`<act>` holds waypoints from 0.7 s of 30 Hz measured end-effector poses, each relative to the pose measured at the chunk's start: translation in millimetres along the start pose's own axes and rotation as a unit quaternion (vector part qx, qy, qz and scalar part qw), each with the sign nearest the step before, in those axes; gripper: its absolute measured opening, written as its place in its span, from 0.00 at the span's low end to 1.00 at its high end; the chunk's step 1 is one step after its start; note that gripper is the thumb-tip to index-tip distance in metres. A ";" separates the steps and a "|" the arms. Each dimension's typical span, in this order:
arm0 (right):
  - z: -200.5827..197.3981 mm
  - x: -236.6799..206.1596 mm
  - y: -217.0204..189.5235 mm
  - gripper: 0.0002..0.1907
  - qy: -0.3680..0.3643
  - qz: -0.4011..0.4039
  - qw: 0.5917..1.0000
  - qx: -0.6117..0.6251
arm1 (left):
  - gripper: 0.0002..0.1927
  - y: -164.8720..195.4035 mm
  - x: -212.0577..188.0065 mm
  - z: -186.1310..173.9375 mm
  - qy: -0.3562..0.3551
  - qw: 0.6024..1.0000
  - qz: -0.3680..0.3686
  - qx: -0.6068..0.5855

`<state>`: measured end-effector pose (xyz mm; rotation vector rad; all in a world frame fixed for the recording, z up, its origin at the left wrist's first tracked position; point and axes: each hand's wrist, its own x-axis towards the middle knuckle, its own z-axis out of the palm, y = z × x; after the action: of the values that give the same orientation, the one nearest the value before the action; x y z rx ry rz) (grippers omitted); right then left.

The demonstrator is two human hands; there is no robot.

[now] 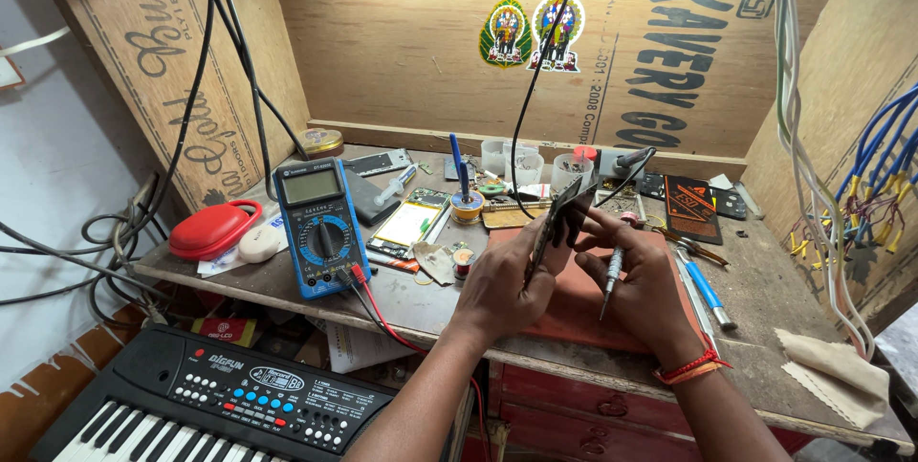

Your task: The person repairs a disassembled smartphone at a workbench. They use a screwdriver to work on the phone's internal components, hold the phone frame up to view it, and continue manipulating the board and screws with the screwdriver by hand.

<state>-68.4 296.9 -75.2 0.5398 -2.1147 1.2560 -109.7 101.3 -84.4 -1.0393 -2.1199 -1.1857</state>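
My left hand (502, 282) grips a dark, thin mobile phone (562, 215), held edge-on and tilted above a red-brown mat (574, 314) on the wooden workbench (421, 304). My right hand (643, 280) touches the phone's right side with its fingertips while a small silver screwdriver (610, 278) is tucked in the same hand, tip pointing down. A red thread band circles my right wrist.
A blue multimeter (320, 230) with red and black leads stands at left, beside a red case (210, 229). Opened phone parts (409, 223), solder spools, plastic cups (521, 162), a blue-handled tool (706, 290) and a cloth (840, 376) litter the bench. An electronic keyboard (220, 405) sits below left. Cables hang around.
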 end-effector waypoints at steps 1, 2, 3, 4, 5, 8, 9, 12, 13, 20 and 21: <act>0.1 0.0 0.6 0.30 -0.002 0.004 1.000 -0.008 | 0.33 -1.1 0.4 1.0 0.009 1.000 -0.001 -0.011; 0.2 0.1 1.5 0.30 -0.003 0.011 1.000 -0.011 | 0.30 -2.1 0.5 1.7 0.014 1.000 -0.006 -0.008; 0.6 0.4 2.7 0.30 -0.005 0.018 1.000 -0.014 | 0.27 -2.9 0.3 2.3 0.019 1.000 -0.011 -0.005; 0.9 0.7 4.1 0.29 -0.007 0.024 1.000 -0.018 | 0.24 -3.5 0.1 2.8 0.024 1.000 -0.016 -0.003; 1.3 1.0 5.7 0.29 -0.004 0.027 0.999 -0.025 | 0.24 -3.9 0.1 3.0 0.032 0.999 -0.020 -0.003; 1.2 2.7 10.4 0.27 -0.003 0.029 0.999 -0.030 | 0.23 -4.6 2.6 3.3 0.050 0.998 -0.024 -0.010; 1.2 3.0 11.7 0.27 -0.007 0.025 0.999 -0.019 | 0.22 -4.6 2.8 3.3 0.053 0.998 -0.022 -0.016; 1.2 2.1 14.4 0.27 -0.008 0.047 0.999 -0.012 | 0.17 -4.6 3.3 3.4 0.057 0.998 -0.017 -0.016; 1.2 1.4 15.0 0.26 -0.007 0.061 0.998 -0.013 | 0.15 -4.7 3.5 3.4 0.058 0.998 -0.016 -0.013; -0.1 -0.7 15.6 0.22 0.033 -0.006 0.999 -0.022 | 0.14 -6.3 1.6 1.4 0.055 0.995 -0.022 -0.083; -0.7 -0.7 15.1 0.22 0.042 -0.009 0.998 -0.045 | 0.14 -6.2 2.4 1.1 0.056 0.995 -0.018 -0.084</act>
<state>-77.0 304.6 -85.0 0.4586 -2.0802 1.1471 -116.3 101.1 -86.2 -0.9841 -1.9891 -1.4253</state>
